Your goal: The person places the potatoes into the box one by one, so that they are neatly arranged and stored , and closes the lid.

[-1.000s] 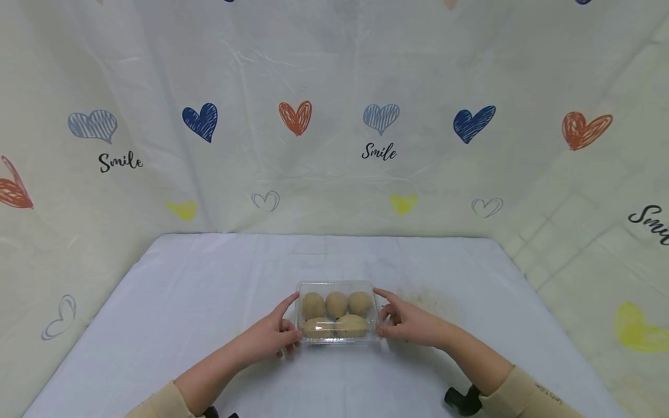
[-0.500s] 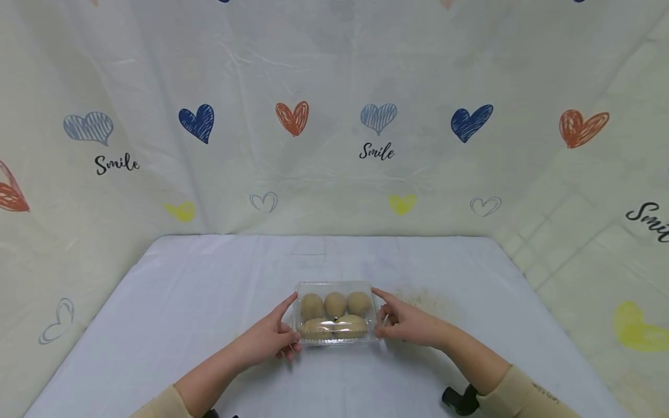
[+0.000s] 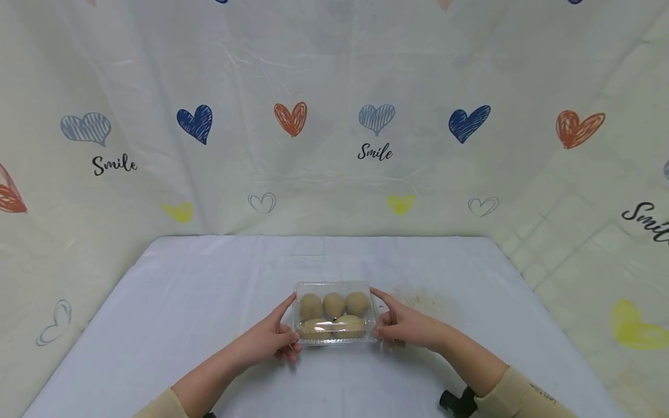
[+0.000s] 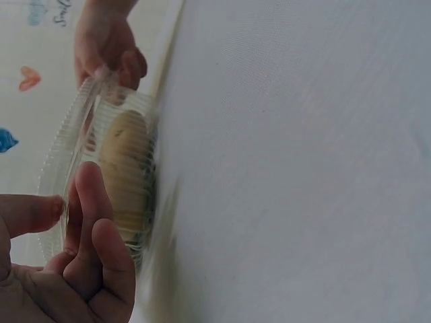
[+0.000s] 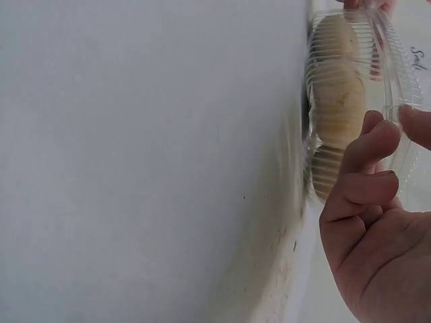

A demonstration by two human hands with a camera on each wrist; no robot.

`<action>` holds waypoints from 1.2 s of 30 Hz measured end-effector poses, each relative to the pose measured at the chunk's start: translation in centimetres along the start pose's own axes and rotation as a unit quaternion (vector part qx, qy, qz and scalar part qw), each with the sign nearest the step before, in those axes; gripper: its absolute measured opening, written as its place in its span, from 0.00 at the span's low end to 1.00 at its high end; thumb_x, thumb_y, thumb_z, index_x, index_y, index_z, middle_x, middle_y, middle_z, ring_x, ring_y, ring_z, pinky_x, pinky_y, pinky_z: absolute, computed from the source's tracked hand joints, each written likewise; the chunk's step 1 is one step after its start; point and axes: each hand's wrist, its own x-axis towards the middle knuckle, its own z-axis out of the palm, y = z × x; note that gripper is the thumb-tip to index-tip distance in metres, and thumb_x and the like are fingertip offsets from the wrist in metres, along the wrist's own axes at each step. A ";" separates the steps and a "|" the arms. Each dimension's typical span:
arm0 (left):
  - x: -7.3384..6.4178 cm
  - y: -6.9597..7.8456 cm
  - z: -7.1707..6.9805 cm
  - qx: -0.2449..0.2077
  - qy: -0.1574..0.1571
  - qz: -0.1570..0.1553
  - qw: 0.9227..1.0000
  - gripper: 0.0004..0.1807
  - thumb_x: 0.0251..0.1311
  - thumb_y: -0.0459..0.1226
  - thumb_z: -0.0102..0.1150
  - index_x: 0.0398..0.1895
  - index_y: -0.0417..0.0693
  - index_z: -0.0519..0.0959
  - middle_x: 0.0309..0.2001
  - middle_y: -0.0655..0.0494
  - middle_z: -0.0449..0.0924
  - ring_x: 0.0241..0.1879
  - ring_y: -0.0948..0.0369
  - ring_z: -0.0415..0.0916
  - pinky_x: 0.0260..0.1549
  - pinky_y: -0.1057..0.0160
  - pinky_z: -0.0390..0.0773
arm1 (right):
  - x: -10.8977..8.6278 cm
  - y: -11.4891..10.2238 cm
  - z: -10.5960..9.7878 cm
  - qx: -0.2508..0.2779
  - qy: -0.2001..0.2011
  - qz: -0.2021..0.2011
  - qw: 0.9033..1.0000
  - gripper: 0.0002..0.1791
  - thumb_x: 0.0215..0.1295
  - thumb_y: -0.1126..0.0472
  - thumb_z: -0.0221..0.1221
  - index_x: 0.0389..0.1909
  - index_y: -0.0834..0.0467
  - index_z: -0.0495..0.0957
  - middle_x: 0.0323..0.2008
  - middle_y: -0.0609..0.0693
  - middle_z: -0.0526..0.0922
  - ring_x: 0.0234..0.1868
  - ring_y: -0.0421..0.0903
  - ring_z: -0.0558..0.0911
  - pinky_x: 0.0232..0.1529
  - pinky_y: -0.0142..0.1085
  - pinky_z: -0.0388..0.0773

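Note:
A clear plastic clamshell box (image 3: 334, 286) sits at the middle of the white table, its lid down over several tan, potato-like pieces (image 3: 334, 305). At its left side, my left hand (image 3: 275, 334) pinches the rim between thumb and fingers, with the index finger stretched to the far corner. On the opposite side my right hand (image 3: 405, 322) grips the rim in the same way, index finger on the far right corner. In the left wrist view the thumb (image 4: 40, 212) presses the rim from above. Ribbed walls of the box (image 5: 367, 50) show in the right wrist view, close against the cloth.
A white cloth covers the table (image 3: 219, 278). Brownish specks (image 3: 423, 301) lie on it to the right of the box. Behind stands a pale backdrop (image 3: 334, 75) printed with hearts and "Smile". A black wrist device (image 3: 459, 402) shows at the right sleeve.
The head view has drifted slightly, so box and hands appear a little further left. My right hand's lower fingers have shifted down beside the box; both hands stay at its sides.

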 end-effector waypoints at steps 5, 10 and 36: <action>-0.1 0.1 0.1 -0.002 -0.003 -0.005 1.000 0.48 0.70 0.32 0.54 0.80 0.55 0.32 0.29 0.49 0.83 0.29 0.52 0.84 0.28 0.57 0.78 | 0.0 0.2 0.1 0.026 -0.003 0.007 1.000 0.53 0.66 0.61 0.63 0.80 0.51 0.35 0.29 0.50 0.79 0.24 0.43 0.72 0.24 0.34 0.69; 0.0 0.2 0.3 -0.003 -0.004 -0.008 1.000 0.48 0.70 0.31 0.53 0.80 0.55 0.32 0.30 0.49 0.83 0.29 0.53 0.84 0.28 0.58 0.78 | 0.0 0.2 0.2 0.039 -0.002 0.008 0.999 0.53 0.66 0.62 0.63 0.80 0.51 0.35 0.27 0.50 0.76 0.22 0.42 0.69 0.24 0.33 0.68; 0.0 -0.4 -0.5 0.104 0.034 0.005 0.994 0.45 0.70 0.45 0.57 0.81 0.56 0.41 0.42 0.51 0.80 0.36 0.56 0.80 0.31 0.57 0.78 | -0.4 -0.2 -0.9 -0.125 0.108 0.001 0.986 0.44 0.67 0.50 0.63 0.78 0.50 0.52 0.46 0.48 0.80 0.34 0.46 0.78 0.31 0.38 0.74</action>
